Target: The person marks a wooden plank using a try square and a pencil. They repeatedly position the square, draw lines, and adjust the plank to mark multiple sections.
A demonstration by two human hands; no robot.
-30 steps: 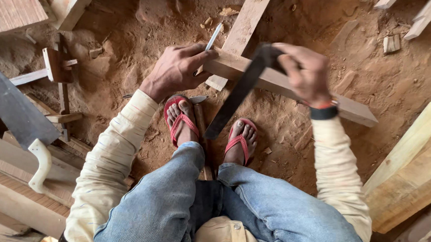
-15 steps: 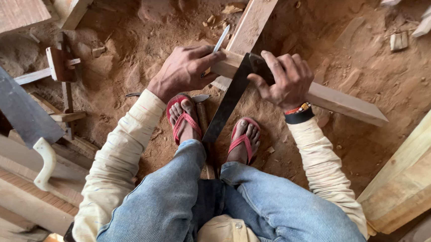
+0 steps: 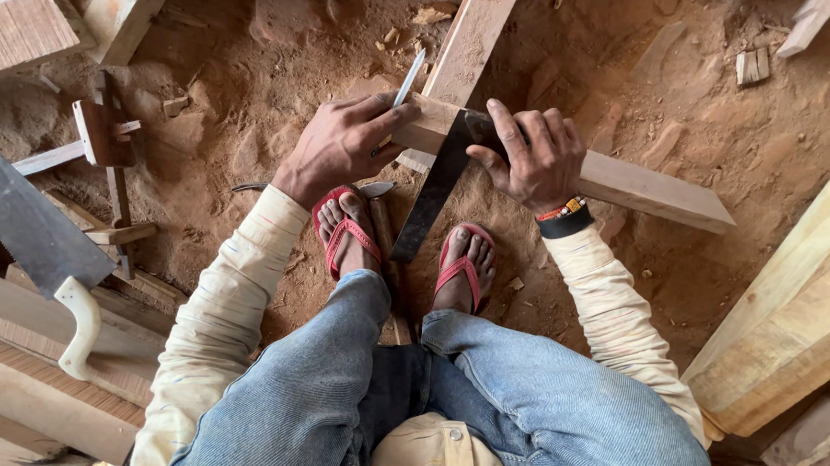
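The plank (image 3: pixel 629 184) lies across the sandy ground (image 3: pixel 271 80), running from the middle of the view out toward 3 o'clock, just ahead of the person's feet in red sandals (image 3: pixel 348 234). The left hand (image 3: pixel 344 142) rests on the plank's near end, fingers closed around a thin pencil (image 3: pixel 407 77) that points up toward 12 o'clock. The right hand (image 3: pixel 530 154) presses a dark try square (image 3: pixel 437 191) against the plank, fingers spread over its top; the square's blade slants down toward 7 o'clock, between the feet. A second board (image 3: pixel 475 35) runs up from the plank toward 12 o'clock. At 9 o'clock a handsaw (image 3: pixel 26 228) with a pale handle lies on stacked timber (image 3: pixel 13 372). At 4 o'clock stands a pale block (image 3: pixel 794 323).
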